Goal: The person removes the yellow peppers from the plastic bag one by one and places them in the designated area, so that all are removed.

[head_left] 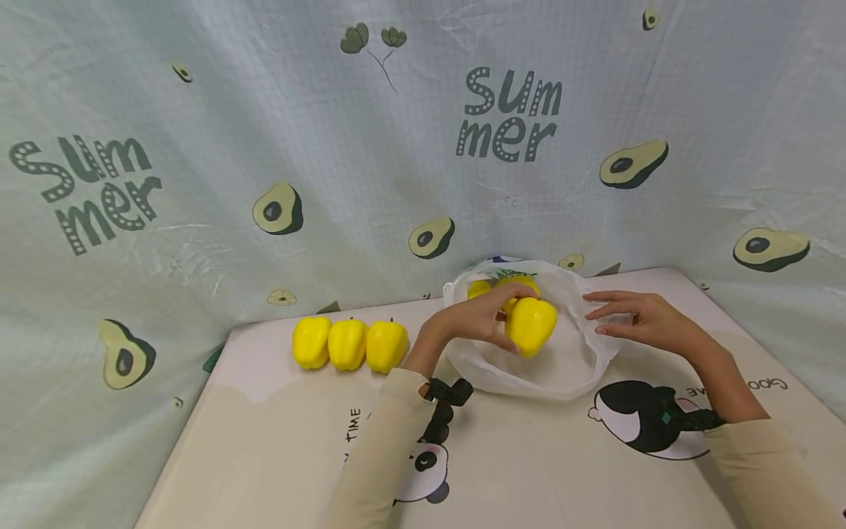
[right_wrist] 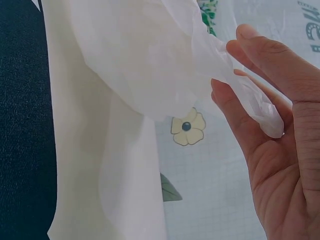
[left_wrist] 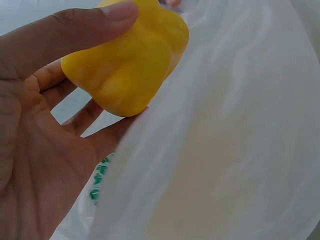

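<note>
My left hand (head_left: 481,317) holds a yellow bell pepper (head_left: 531,326) over the mouth of a white plastic bag (head_left: 529,386). In the left wrist view the thumb lies across this pepper (left_wrist: 130,70), with the other fingers on its far side. Inside the bag are more yellow bell peppers (head_left: 522,282), partly hidden by the left hand. My right hand (head_left: 651,321) is at the bag's right rim, its fingers extended and loosely bent. The right wrist view shows the bag's edge (right_wrist: 260,110) lying between thumb and fingers.
Three yellow bell peppers (head_left: 346,344) stand in a row on the table left of the bag. The table cover (head_left: 264,455) carries panda drawings and lettering. Behind the table hangs a pale curtain (head_left: 370,162) printed with avocados.
</note>
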`<state>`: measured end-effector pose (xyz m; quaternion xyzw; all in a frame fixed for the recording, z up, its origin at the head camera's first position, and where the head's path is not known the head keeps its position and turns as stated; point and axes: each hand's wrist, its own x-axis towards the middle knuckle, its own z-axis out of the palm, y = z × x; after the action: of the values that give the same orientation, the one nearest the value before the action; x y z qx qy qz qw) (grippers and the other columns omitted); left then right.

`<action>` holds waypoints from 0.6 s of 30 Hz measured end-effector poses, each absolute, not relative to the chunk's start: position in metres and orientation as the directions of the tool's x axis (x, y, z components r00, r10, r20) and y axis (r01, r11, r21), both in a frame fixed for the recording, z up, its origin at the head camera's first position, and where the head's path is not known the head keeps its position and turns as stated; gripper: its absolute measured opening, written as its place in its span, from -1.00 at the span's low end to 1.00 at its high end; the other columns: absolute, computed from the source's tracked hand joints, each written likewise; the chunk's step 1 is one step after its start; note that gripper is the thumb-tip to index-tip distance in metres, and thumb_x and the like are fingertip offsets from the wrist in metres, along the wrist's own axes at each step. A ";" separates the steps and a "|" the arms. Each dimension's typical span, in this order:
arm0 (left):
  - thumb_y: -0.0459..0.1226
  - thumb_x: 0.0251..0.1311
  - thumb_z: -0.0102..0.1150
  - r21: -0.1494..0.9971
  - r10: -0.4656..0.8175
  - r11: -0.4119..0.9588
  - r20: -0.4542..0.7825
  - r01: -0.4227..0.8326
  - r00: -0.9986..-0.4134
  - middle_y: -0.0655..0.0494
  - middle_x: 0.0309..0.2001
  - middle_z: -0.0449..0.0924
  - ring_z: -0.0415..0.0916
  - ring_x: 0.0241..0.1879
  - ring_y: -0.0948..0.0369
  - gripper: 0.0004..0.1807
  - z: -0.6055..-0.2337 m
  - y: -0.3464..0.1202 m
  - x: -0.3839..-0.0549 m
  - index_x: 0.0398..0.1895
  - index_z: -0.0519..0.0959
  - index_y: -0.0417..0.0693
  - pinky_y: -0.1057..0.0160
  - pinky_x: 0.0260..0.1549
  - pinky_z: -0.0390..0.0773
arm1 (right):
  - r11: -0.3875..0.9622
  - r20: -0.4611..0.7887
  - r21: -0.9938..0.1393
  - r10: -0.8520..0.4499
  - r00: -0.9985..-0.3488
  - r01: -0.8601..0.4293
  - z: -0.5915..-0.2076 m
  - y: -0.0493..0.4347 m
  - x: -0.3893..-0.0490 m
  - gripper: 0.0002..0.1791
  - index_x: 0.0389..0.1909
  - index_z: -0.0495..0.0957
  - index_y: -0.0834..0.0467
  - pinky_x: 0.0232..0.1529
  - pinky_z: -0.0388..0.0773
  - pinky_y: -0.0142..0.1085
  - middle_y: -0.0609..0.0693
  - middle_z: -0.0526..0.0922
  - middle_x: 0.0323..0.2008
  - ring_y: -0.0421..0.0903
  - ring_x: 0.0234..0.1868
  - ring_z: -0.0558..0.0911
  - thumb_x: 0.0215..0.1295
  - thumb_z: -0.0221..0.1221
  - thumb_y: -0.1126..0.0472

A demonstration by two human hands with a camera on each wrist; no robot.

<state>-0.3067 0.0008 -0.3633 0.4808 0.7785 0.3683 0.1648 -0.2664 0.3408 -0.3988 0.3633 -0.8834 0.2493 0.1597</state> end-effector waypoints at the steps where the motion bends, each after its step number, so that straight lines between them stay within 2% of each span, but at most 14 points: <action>1: -0.28 0.00 0.57 0.725 0.873 0.250 0.118 0.642 -0.474 0.02 0.43 0.17 0.26 0.27 0.15 -0.11 -0.362 -0.001 -0.305 0.39 0.27 -0.06 0.26 0.21 0.49 | 0.612 0.463 -0.325 -0.562 -0.685 -0.721 -0.398 0.341 -0.266 -0.70 -0.12 0.78 0.06 -0.40 0.54 -0.44 0.17 0.66 0.14 -0.48 0.02 0.49 0.09 0.46 0.33; 6: -0.27 -0.01 0.58 0.695 0.881 0.212 0.169 0.687 -0.442 0.05 0.43 0.21 0.24 0.31 0.18 -0.09 -0.358 -0.009 -0.297 0.41 0.26 -0.04 0.22 0.28 0.44 | 0.609 0.469 -0.314 -0.567 -0.677 -0.728 -0.397 0.342 -0.266 -0.70 -0.12 0.78 0.06 -0.40 0.54 -0.44 0.17 0.66 0.14 -0.44 0.04 0.50 0.09 0.46 0.33; 10: -0.28 -0.02 0.59 0.700 0.877 0.219 0.165 0.679 -0.452 0.08 0.45 0.22 0.20 0.37 0.21 -0.06 -0.356 -0.018 -0.291 0.44 0.26 -0.01 0.19 0.33 0.39 | 0.608 0.473 -0.303 -0.572 -0.670 -0.734 -0.396 0.343 -0.267 -0.70 -0.12 0.78 0.06 -0.39 0.55 -0.44 0.16 0.66 0.14 -0.44 0.03 0.50 0.09 0.46 0.32; 18: -0.31 0.01 0.56 0.731 0.862 0.230 0.153 0.643 -0.483 0.06 0.44 0.21 0.21 0.37 0.19 -0.04 -0.352 -0.035 -0.282 0.47 0.22 -0.04 0.26 0.30 0.44 | 0.594 0.482 -0.302 -0.580 -0.657 -0.746 -0.396 0.345 -0.268 -0.69 -0.12 0.78 0.06 -0.41 0.51 -0.45 0.18 0.65 0.13 -0.48 0.00 0.49 0.08 0.47 0.33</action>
<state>-0.2824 -0.0354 -0.3515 0.4880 0.7711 0.3830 0.1434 -0.2682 0.3447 -0.3959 0.3783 -0.8764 0.2452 0.1691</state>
